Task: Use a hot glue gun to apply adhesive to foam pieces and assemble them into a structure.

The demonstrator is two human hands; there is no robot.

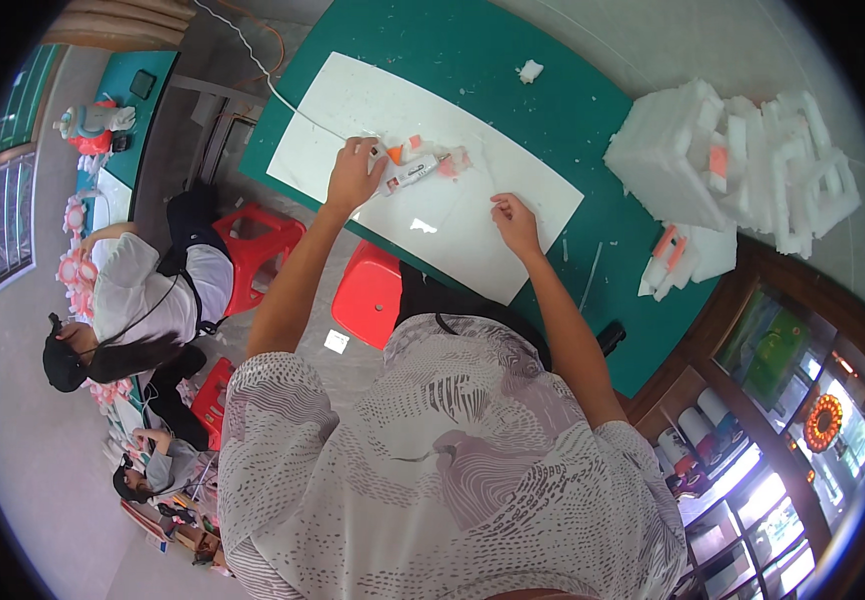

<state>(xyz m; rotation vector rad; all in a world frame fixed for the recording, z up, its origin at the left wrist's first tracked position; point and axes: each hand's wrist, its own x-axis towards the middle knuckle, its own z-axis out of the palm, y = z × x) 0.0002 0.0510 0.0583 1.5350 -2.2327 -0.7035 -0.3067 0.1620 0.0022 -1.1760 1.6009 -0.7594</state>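
A white hot glue gun [413,174] with an orange part lies on a glossy white board [303,150], its nozzle pointing right. My left hand [354,176] is at its handle end, thumb and fingers closed around that end where the white cord [308,118] comes in. Small pink pieces [415,141] and a pinkish smear [455,163] are around the gun and nozzle. Further right, my right hand [517,226] hovers over or rests on the board with its fingers curled and pressed together. Whatever they pinch, if anything, is too small to make out.
The board lies on a green table [543,120]. White foam blocks [663,150] and foam frames are stacked at its right end, and a foam scrap [530,71] sits at the far side. Clear sticks [593,272] lie at right. Red stools [368,290] and seated people are left.
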